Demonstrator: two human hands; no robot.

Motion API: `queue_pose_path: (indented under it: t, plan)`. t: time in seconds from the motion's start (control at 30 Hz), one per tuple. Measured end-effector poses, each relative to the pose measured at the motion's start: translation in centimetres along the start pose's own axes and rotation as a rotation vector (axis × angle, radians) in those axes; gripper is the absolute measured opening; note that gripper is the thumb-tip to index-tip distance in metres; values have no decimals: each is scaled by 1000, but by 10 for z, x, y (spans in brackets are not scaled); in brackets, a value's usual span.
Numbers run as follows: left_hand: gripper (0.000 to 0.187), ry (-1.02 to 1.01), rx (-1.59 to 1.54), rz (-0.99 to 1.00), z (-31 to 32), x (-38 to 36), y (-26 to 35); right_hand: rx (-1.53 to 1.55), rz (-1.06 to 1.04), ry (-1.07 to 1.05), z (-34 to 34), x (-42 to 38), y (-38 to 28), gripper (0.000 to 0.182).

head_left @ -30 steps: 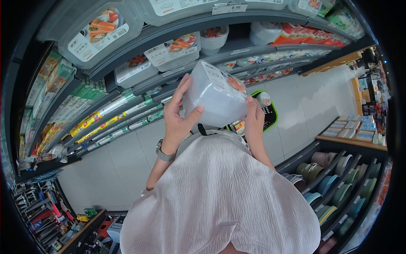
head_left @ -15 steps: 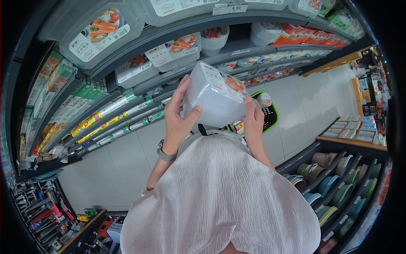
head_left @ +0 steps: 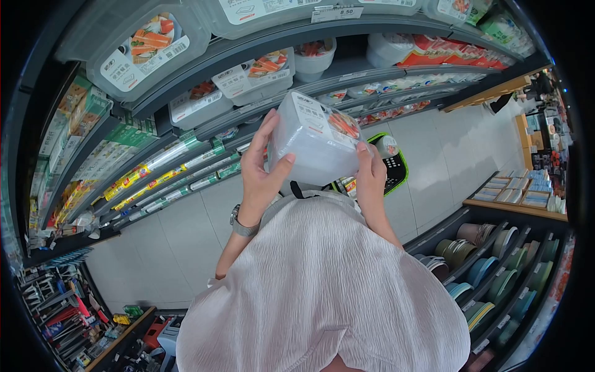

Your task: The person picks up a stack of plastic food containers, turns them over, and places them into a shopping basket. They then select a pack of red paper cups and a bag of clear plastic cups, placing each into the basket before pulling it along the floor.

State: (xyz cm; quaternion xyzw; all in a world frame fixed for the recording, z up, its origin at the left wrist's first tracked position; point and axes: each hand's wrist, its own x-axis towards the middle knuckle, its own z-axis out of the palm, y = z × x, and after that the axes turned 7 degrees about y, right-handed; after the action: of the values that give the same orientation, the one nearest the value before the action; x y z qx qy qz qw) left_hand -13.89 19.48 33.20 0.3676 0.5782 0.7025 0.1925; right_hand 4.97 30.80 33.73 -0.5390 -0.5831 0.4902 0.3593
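We hold a clear plastic food container set [head_left: 316, 139] up at chest height, label side tilted toward us, likely so its print can be read. Our left hand [head_left: 260, 170] grips one end, thumb across the front; our right hand [head_left: 370, 173] clasps the other. Behind it, shop shelves [head_left: 204, 56] carry more boxed containers. A green shopping basket [head_left: 390, 161] sits below on the pale tiled floor [head_left: 452, 149], with bowls [head_left: 489, 266] racked at right.

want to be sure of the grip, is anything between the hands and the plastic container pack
Nothing visible. The left hand and right hand press straight on the container pack, one on each side, held up clear of the shelves.
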Motion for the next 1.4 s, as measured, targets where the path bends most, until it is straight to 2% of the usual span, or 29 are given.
queue_pose_path:
  t: [0.33,0.63,1.4]
  plan:
    - [72,2,-1,-17,2,1,1,-12,28,-19,-2,0,-6,54]
    - [73,21,-32,-6,2,1,-2,20,-51,-13,-1,-1,-10,54]
    - [67,36,-25,-25,1,-2,-6,18,4,-37,0,-1,-11,55]
